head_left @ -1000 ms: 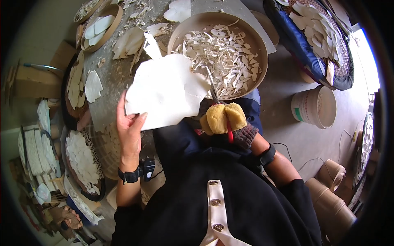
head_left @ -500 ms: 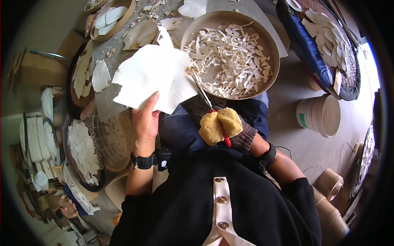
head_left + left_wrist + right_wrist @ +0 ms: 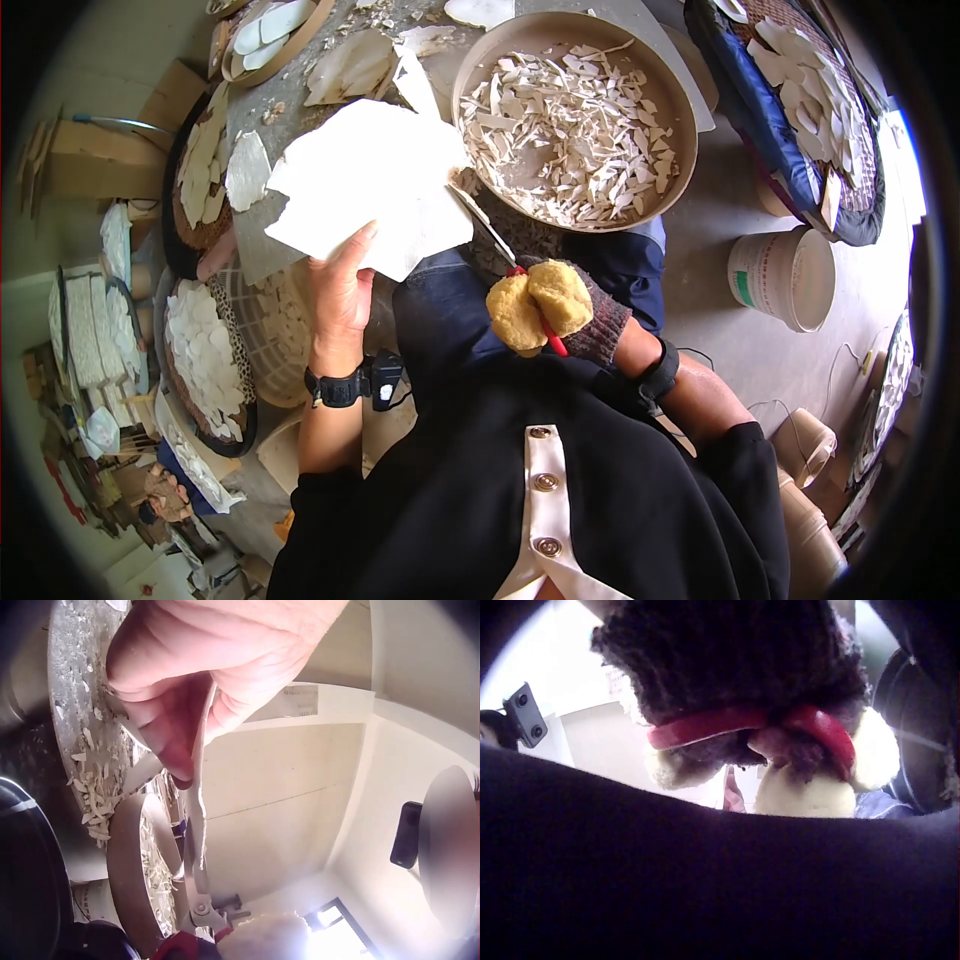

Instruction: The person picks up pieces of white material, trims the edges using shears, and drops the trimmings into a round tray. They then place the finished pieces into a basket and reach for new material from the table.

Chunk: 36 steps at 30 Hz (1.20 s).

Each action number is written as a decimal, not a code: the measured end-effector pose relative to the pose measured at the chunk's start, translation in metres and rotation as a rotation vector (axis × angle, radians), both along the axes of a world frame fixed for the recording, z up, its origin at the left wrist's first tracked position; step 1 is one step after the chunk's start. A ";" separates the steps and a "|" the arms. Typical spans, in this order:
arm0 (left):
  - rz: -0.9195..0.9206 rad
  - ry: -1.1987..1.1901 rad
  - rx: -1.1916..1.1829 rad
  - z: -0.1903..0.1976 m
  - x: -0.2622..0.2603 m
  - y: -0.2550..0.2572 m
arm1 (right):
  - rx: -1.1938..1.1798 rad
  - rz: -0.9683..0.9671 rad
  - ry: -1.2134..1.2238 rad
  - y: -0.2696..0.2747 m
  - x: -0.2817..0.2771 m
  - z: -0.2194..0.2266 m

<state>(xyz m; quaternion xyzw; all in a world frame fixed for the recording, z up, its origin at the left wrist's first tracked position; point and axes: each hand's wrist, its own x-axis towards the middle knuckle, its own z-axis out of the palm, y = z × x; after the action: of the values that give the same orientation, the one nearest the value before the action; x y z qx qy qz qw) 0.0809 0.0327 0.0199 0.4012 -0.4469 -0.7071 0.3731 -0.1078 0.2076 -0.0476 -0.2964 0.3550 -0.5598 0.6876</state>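
Observation:
My bare left hand (image 3: pixel 342 300) pinches a thin white sheet (image 3: pixel 365 185), thumb on top and fingers beneath. In the left wrist view the sheet (image 3: pixel 196 817) shows nearly edge-on, with a ragged edge. My right hand (image 3: pixel 602 325), in a dark knitted glove, grips shears (image 3: pixel 490 235) with red handles. Yellow sponge padding (image 3: pixel 540 300) wraps the hand and handles. The blades reach the sheet's right edge, by a brownish spot. In the right wrist view a red handle (image 3: pixel 705 727) crosses the glove, while dark cloth covers the lower half.
A round tray (image 3: pixel 560 30) of white offcuts stands just beyond the shears. More irregular pieces (image 3: pixel 350 65) lie on the grey worktop. A white bucket (image 3: pixel 785 275) stands at right, below a blue-edged rack (image 3: pixel 730 120) of pieces. Several basketfuls of pieces (image 3: pixel 205 360) are at left.
The sheet has turned and tilted in my left hand, and its lower corner now points down. My shears have swung left along its right edge. The head view has shifted slightly.

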 end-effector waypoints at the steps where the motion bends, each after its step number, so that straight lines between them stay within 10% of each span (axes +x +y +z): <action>1: 0.001 0.005 0.006 0.000 0.002 0.000 | 0.002 0.000 0.041 0.000 0.000 0.001; 7: -0.038 0.046 0.110 -0.002 0.015 -0.003 | 0.127 -0.071 -0.361 0.005 0.001 -0.011; 10: -0.260 0.151 0.137 0.018 0.024 -0.010 | -0.020 -0.035 0.223 0.007 -0.007 0.012; 14: -0.260 0.230 0.014 0.023 0.035 -0.026 | 0.038 0.021 0.360 0.004 -0.012 0.043; 19: -0.369 0.518 -0.070 0.022 0.034 -0.055 | 0.404 0.036 -0.573 0.023 -0.015 -0.010; 23: -0.476 0.310 0.261 0.052 0.028 -0.068 | 0.354 0.127 -0.677 0.027 -0.017 -0.012; 30: -0.373 0.119 0.147 0.056 0.022 -0.053 | 0.349 0.259 -1.158 0.021 -0.020 -0.008; 36: -0.377 0.107 0.245 0.062 0.011 -0.048 | 0.372 0.283 -1.109 0.020 -0.021 -0.012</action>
<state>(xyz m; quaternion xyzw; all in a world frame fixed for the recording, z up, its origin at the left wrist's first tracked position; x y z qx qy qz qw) 0.0924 -0.0158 0.0820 0.3146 -0.4044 -0.8337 0.2059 -0.1284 0.2275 -0.0594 0.1210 -0.0074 -0.4625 0.8783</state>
